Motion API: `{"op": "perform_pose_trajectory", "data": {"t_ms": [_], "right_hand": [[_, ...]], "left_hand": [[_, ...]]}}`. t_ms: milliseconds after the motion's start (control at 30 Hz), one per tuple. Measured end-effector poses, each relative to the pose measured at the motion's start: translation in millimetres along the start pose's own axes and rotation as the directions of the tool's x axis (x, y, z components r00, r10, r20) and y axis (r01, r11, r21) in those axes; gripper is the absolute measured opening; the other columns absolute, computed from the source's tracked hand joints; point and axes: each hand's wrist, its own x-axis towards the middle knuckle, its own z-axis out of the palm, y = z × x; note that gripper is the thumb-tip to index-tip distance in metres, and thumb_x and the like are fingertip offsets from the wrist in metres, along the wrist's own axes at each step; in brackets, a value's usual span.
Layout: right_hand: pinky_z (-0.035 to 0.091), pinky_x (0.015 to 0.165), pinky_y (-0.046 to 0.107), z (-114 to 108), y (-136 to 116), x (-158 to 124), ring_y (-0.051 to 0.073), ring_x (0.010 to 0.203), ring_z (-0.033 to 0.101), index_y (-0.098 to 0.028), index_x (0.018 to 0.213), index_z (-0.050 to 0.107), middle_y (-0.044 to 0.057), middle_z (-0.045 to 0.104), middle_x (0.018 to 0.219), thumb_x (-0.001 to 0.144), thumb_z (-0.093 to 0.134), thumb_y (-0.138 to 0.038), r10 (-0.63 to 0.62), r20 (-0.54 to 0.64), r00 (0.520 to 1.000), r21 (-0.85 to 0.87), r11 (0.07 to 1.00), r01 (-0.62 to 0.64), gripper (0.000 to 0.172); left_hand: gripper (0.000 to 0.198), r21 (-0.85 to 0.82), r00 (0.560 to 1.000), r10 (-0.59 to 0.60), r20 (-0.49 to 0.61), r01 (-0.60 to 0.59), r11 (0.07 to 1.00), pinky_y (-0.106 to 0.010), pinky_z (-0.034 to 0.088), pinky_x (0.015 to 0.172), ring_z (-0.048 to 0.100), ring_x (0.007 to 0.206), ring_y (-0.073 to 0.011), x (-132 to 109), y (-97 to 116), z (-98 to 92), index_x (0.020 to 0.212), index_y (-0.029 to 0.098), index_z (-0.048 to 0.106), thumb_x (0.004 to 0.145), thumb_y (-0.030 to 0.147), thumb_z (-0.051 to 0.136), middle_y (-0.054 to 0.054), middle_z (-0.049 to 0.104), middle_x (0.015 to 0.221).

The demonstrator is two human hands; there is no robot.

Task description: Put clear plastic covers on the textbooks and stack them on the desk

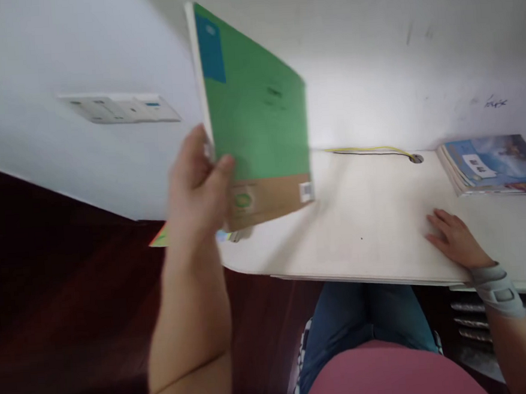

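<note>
A green book point(257, 119) with a blue patch at its upper left and a brown band along the bottom is held up above the white desk point(328, 234). My left hand point(199, 183) grips it by its left edge, thumb on the cover and fingers behind. Under that hand, other books or papers point(159, 237) with a bright green and orange corner show in part at the desk's left end. My right hand point(455, 237) rests on the desktop with its fingers spread, holding nothing. To its upper right lies a stack of books point(499, 159), a blue cover on top.
A white socket panel point(121, 108) is on the left wall. Along the back of the desk, a yellow and a black cable point(377, 149) run into a round cable hole point(416, 158). Dark floor point(74, 330) shows at left. My legs point(365, 310) are under the front edge.
</note>
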Motion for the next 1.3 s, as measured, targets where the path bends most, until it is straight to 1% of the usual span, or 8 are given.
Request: {"op": "perform_pose_trajectory", "data": {"t_ms": [67, 133, 233, 333, 467, 667, 1100, 1300], "right_hand": [[0.041, 0.1, 0.053, -1.2, 0.2, 0.1, 0.032, 0.125, 0.048, -0.015, 0.13, 0.052, 0.021, 0.05, 0.136, 0.091, 0.043, -0.046, -0.001, 0.005, 1.0, 0.008, 1.0, 0.001, 0.05], [0.04, 0.101, 0.052, -2.2, 0.6, 0.3, 0.031, 0.127, 0.047, -0.016, 0.131, 0.051, 0.02, 0.05, 0.137, 0.091, 0.044, -0.044, 0.0, 0.015, 1.0, 0.012, 1.0, 0.0, 0.049], [0.039, 0.101, 0.052, -3.0, -0.1, 0.9, 0.03, 0.129, 0.046, -0.017, 0.132, 0.05, 0.018, 0.048, 0.14, 0.091, 0.042, -0.039, 0.005, 0.037, 0.999, 0.013, 1.0, -0.005, 0.047], [0.039, 0.101, 0.052, -3.7, -2.4, 1.6, 0.03, 0.129, 0.044, -0.016, 0.132, 0.05, 0.019, 0.048, 0.14, 0.092, 0.04, -0.039, 0.01, 0.031, 0.999, 0.005, 1.0, -0.01, 0.047], [0.039, 0.101, 0.051, -5.1, -4.6, 1.9, 0.031, 0.129, 0.044, -0.015, 0.131, 0.051, 0.019, 0.05, 0.138, 0.094, 0.037, -0.041, 0.01, 0.035, 0.999, -0.011, 1.0, -0.01, 0.047], [0.037, 0.103, 0.05, -8.5, -6.3, 1.6, 0.031, 0.13, 0.044, -0.012, 0.129, 0.052, 0.021, 0.048, 0.139, 0.095, 0.036, -0.042, 0.016, 0.062, 0.998, -0.012, 1.0, -0.015, 0.049], [0.036, 0.104, 0.049, -20.8, -17.8, 4.7, 0.029, 0.131, 0.043, -0.015, 0.132, 0.05, 0.017, 0.048, 0.14, 0.095, 0.037, -0.041, 0.075, 0.115, 0.991, -0.073, 0.995, -0.067, 0.047], [0.032, 0.107, 0.05, -38.6, -72.0, 16.6, 0.033, 0.132, 0.041, -0.011, 0.13, 0.051, 0.022, 0.044, 0.143, 0.096, 0.035, -0.032, 0.002, 0.06, 0.998, -0.251, 0.968, 0.013, 0.044]], "left_hand": [[0.043, -0.428, 0.987, -0.134, 0.093, 0.161, 0.889, -0.031, 0.048, 0.089, 0.063, 0.096, -0.0154, -23.7, -4.2, 44.7, 0.111, 0.019, 0.062, 0.071, 0.033, 0.071, -0.001, 0.07, 0.106], [0.041, -0.559, 0.923, -0.274, 0.269, 0.381, 0.736, -0.03, 0.052, 0.079, 0.065, 0.091, -0.0177, -52.4, -10.1, 90.0, 0.105, 0.019, 0.063, 0.068, 0.035, 0.073, -0.004, 0.071, 0.098], [0.044, -0.522, 0.8, -0.379, 0.465, 0.593, 0.613, -0.034, 0.053, 0.075, 0.068, 0.088, -0.0213, -94.8, -24.8, 142.4, 0.112, 0.02, 0.061, 0.074, 0.04, 0.066, -0.005, 0.072, 0.095], [0.041, -0.336, 0.759, -0.389, 0.522, 0.602, 0.724, -0.041, 0.049, 0.091, 0.064, 0.104, -0.023, -122.4, -49.0, 165.7, 0.118, 0.022, 0.06, 0.08, 0.037, 0.056, -0.006, 0.071, 0.108], [0.042, 0.084, 0.746, -0.361, 0.56, 0.382, 0.92, -0.049, 0.025, 0.113, 0.05, 0.126, -0.0223, -132.3, -85.1, 159.6, 0.127, 0.023, 0.055, 0.088, 0.034, 0.043, -0.008, 0.059, 0.134], [0.053, 0.467, 0.728, -0.406, 0.552, 0.133, 0.874, -0.054, 0.006, 0.116, 0.019, 0.145, -0.024, -130.4, -113.4, 126.2, 0.143, 0.015, 0.037, 0.093, 0.031, 0.032, -0.013, 0.036, 0.151], [0.056, 0.671, 0.779, -0.381, 0.498, -0.068, 0.738, -0.049, 0.024, 0.114, 0.025, 0.142, -0.0299, -118.9, -131.6, 106.8, 0.143, 0.002, 0.035, 0.093, 0.028, 0.03, -0.023, 0.041, 0.146], [0.055, 0.731, 0.796, -0.368, 0.481, -0.132, 0.669, -0.05, 0.027, 0.112, 0.028, 0.141, -0.0325, -124.3, -119.5, 111.2, 0.143, 0.0, 0.034, 0.096, 0.027, 0.025, -0.024, 0.046, 0.142]]}}
